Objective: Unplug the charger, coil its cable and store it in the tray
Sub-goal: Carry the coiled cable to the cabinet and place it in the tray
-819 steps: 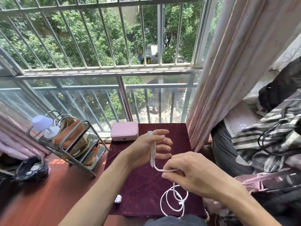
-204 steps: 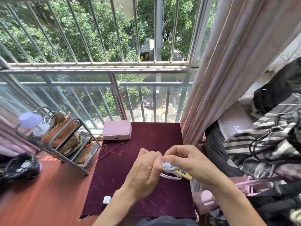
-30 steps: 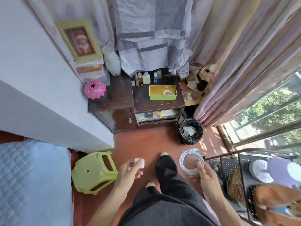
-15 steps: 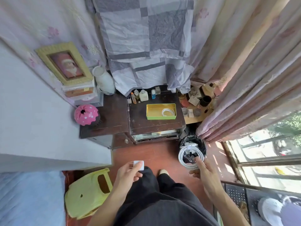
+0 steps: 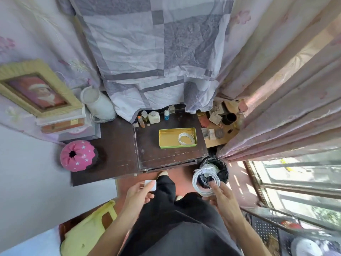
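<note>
My right hand (image 5: 224, 197) holds a white cable (image 5: 198, 183) wound into a round coil, in front of the bin. A small white charger block (image 5: 151, 184) is pinched in the fingers of my left hand (image 5: 140, 194). Ahead, on the dark wooden cabinet (image 5: 147, 152), lies the yellow-green tray (image 5: 167, 138). Another white coiled cable (image 5: 186, 138) rests in the tray's right half. Both hands are short of the cabinet, level with its front edge.
A black-lined bin (image 5: 219, 167) stands on the floor right of the cabinet. Small bottles (image 5: 154, 116) line the cabinet's back. A pink round bag (image 5: 78, 156), a white vase (image 5: 97, 103), a framed picture (image 5: 36, 89) and a green stool (image 5: 86, 228) are to the left. Curtains hang right.
I have walked from the window table to the cabinet, which has drawn closer. The cable went from being wound to a finished coil in my right hand; the charger block is in my left.
</note>
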